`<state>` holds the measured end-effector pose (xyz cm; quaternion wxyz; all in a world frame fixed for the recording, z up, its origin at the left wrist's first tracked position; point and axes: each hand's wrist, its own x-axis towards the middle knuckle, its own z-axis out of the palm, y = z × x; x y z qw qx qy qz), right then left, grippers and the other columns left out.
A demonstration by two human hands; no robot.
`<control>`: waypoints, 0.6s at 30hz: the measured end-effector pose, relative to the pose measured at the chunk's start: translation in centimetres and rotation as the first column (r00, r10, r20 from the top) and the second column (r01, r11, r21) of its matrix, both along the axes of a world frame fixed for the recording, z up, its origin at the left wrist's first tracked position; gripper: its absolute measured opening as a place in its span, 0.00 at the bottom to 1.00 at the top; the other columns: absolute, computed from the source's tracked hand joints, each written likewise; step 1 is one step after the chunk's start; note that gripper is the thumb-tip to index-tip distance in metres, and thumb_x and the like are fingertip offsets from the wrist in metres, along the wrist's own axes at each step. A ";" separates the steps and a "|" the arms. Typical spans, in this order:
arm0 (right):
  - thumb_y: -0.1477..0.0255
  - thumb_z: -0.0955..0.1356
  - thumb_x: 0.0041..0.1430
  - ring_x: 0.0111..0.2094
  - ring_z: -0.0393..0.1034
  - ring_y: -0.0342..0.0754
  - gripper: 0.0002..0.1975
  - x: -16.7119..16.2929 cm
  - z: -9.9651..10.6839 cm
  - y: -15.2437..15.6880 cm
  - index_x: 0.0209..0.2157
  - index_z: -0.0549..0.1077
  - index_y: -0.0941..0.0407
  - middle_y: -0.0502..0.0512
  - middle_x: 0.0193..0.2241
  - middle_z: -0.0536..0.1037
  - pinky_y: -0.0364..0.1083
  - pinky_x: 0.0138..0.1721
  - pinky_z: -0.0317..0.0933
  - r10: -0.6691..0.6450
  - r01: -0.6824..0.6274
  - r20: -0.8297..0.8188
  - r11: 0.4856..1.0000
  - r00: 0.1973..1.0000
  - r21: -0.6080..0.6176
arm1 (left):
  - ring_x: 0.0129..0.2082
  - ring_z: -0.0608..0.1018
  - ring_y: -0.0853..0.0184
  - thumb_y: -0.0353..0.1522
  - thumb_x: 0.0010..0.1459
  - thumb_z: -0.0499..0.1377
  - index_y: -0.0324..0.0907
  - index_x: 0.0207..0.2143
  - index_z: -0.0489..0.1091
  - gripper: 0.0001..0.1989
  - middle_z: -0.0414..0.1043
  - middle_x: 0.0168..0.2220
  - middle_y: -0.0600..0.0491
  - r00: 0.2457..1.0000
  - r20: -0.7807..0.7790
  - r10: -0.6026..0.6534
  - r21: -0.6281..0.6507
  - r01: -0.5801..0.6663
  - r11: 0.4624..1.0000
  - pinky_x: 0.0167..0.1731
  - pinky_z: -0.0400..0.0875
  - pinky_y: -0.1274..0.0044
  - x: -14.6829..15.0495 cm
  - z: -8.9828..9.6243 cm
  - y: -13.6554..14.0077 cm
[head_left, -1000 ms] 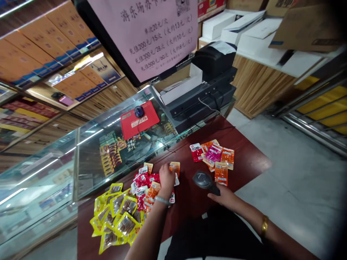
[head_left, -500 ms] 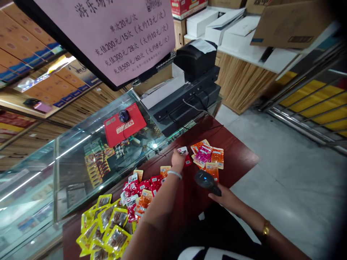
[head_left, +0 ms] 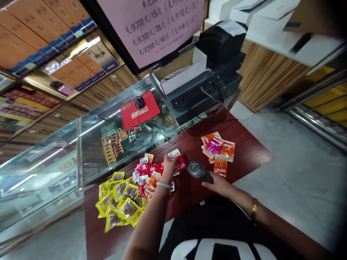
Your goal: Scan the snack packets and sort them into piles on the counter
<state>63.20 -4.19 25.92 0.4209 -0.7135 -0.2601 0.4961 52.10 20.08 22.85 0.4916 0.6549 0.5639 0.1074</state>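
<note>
holding scanner (head_left: 197, 169), "500元/60次" sign (head_left: 157, 30) beyond

1. Barcode scanner (head_left: 196, 169): dark grey, blackish handle.
2. Held snack sachet (head_left: 180, 164): red, white top, black characters.
3. Left-pile sachets (head_left: 128, 208): yellow borders, brown centres.
4. Right-cluster sachets (head_left: 221, 167): orange; one magenta.
5. Countertop (head_left: 249, 155): reddish brown.
6. Mouse pad (head_left: 149, 102): red, white label.
7. Notice (head_left: 162, 36): pink, black print.

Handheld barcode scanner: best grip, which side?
The scanner is probably best gripped by its slim handle, from the near right: the handle angles toward the right hand, which holds it there, leaving the broad head uncovered.
</note>
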 end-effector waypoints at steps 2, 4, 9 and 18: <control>0.62 0.73 0.50 0.44 0.75 0.59 0.25 -0.2 -0.3 -0.2 0.49 0.73 0.57 0.60 0.45 0.81 0.56 0.49 0.66 0.002 -0.002 0.004 1.000 1.000 0.007 | 0.36 0.77 0.59 0.40 0.52 0.63 0.39 0.39 0.66 0.17 0.75 0.35 0.46 0.955 -0.280 -0.092 0.097 0.124 0.988 0.37 0.70 0.70 -2.2 1.1 1.3; 0.63 0.73 0.50 0.44 0.75 0.59 0.25 -0.3 -0.7 -0.7 0.50 0.73 0.57 0.60 0.46 0.80 0.56 0.49 0.66 -0.006 0.006 -0.006 1.000 1.000 0.009 | 0.46 0.75 0.51 0.38 0.50 0.63 0.39 0.44 0.66 0.20 0.74 0.42 0.42 0.857 -0.511 -0.069 0.302 0.254 0.919 0.45 0.68 0.64 -3.4 1.8 2.2; 0.62 0.71 0.51 0.43 0.75 0.59 0.24 0.3 -1.7 -3.2 0.48 0.73 0.60 0.62 0.44 0.80 0.55 0.47 0.67 -0.086 0.086 -0.003 0.996 0.996 -0.013 | 0.51 0.71 0.55 0.41 0.57 0.59 0.40 0.50 0.65 0.21 0.71 0.47 0.43 0.827 -0.511 -0.233 0.456 0.491 0.742 0.52 0.63 0.66 1.8 0.7 0.1; 0.61 0.70 0.54 0.41 0.75 0.57 0.22 1.9 -1.6 -7.4 0.48 0.72 0.59 0.57 0.40 0.81 0.53 0.45 0.68 -0.288 0.287 -0.025 0.957 0.957 -0.041 | 0.52 0.69 0.50 0.50 0.50 0.62 0.40 0.47 0.69 0.29 0.69 0.50 0.39 0.618 -0.558 -0.554 0.253 0.762 0.596 0.50 0.61 0.63 16.8 -2.9 -9.0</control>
